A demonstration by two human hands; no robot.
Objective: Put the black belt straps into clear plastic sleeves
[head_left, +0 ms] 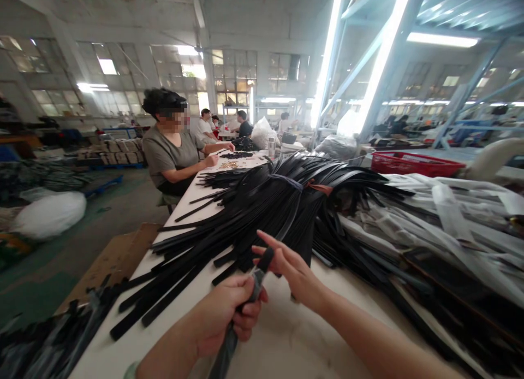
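Observation:
My left hand is closed around a black strap whose middle looks greyish and shiny, like thin plastic film. The strap slants from the bottom edge up to its dark tip. Beside that tip is my right hand, fingers stretched and apart. Whether they touch the strap I cannot tell, and the right thumb is hidden. Just beyond both hands, a large heap of long black straps spreads over the pale table. A bluish tie and an orange-brown tie bind bundles in it.
White-wrapped lengths lie to the right, below a red crate. A co-worker sits at the table's far left side, handling small items. On the floor at left are cardboard, more black strips and a white plastic bag.

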